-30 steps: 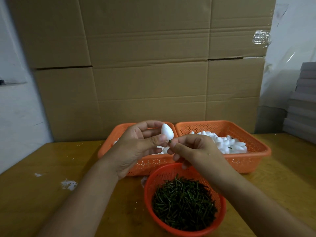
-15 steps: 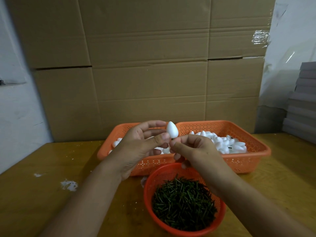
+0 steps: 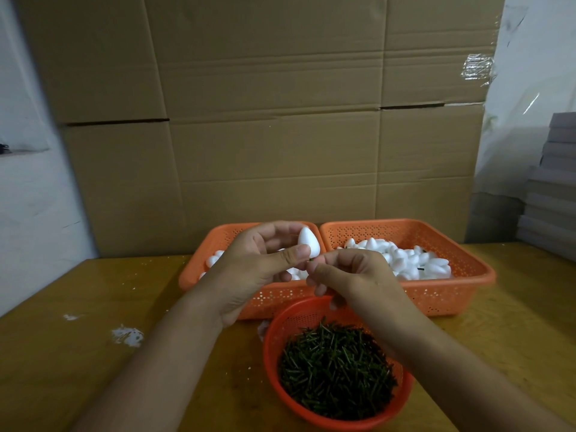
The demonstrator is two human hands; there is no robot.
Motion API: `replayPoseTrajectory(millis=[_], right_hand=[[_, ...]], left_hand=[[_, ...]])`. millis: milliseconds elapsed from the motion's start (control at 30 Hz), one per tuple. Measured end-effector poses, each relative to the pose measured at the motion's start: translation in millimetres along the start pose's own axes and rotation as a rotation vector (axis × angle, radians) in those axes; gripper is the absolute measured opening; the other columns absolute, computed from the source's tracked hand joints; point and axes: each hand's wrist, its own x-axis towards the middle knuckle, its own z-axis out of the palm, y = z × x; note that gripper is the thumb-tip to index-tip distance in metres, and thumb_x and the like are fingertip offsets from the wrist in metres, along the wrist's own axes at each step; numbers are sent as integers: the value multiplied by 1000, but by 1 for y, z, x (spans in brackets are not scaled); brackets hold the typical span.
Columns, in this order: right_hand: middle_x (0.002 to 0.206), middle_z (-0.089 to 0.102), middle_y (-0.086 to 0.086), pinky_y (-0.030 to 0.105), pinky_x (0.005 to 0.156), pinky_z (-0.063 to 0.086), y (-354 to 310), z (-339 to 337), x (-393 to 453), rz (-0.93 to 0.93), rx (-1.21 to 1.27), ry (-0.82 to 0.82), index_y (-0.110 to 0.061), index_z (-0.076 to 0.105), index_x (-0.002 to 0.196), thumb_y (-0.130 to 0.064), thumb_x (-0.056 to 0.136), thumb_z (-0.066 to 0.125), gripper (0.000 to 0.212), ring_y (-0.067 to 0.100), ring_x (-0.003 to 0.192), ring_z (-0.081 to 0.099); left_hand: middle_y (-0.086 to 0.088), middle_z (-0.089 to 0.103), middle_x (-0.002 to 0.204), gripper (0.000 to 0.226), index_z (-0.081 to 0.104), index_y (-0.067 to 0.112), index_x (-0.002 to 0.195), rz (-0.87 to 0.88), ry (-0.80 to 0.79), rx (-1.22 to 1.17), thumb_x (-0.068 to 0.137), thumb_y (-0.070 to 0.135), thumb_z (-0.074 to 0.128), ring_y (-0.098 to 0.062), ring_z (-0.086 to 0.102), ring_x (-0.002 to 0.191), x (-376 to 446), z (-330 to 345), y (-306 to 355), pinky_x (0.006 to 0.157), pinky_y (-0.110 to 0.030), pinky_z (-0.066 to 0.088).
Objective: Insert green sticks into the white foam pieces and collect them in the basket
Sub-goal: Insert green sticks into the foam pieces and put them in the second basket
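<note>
My left hand [image 3: 255,269] pinches a white egg-shaped foam piece [image 3: 308,242] upright between thumb and fingers, above the left orange basket [image 3: 218,241]. My right hand [image 3: 352,275] meets it from the right, its fingertips closed on a short green stick [image 3: 310,259] whose tip shows just under the foam piece. A round orange basket [image 3: 280,325] full of green sticks [image 3: 336,369] sits on the table below my hands. The right orange basket [image 3: 452,294] holds several white foam pieces [image 3: 414,260], at least one with a dark stick in it.
A tall cardboard wall [image 3: 265,120] stands right behind the two rectangular baskets. White foam crumbs [image 3: 127,335] lie on the wooden table [image 3: 78,353] at the left. Grey stacked boards [image 3: 551,188] rise at the far right.
The foam piece has shifted slightly between my fingers and hands stay together; the stick's visible tip sits closer under the foam piece.
</note>
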Motion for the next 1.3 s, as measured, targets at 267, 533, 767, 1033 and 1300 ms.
replayPoseTrajectory(millis=[267,533,767,1033,1300], right_hand=[[67,69,-2,21,53,45,1,-2,1,18,46,-23,-11,74,77,-12,92,66,18,6,63,60],[59,65,-2,22,51,42,1,2,0,24,47,63,-9,74,71,-17,89,71,19,5,55,56],[62,66,-8,16,50,44,0,0,1,32,55,15,-8,75,88,-21,92,68,15,-1,52,56],[71,71,-3,20,53,46,2,0,2,43,63,13,-7,77,81,-21,93,65,22,4,63,60],[67,72,2,17,53,44,2,1,2,4,51,71,-8,78,77,-17,91,69,19,5,60,59]], left_hand=[[-8,77,105,42,70,20,108,30,-6,10,69,30,81,-13,68,85,0,2,-1,66,-21,53],[-3,77,97,39,68,18,109,60,48,124,73,28,81,-9,67,75,-1,6,2,64,-19,53],[-8,76,104,42,68,16,114,44,43,61,75,27,78,-14,68,79,0,4,1,67,-23,53],[-11,75,99,45,68,14,118,21,21,-8,75,25,78,-10,65,72,1,1,0,64,-22,52],[-5,76,96,43,67,13,115,25,27,36,75,25,79,-11,64,74,0,4,1,65,-23,52]])
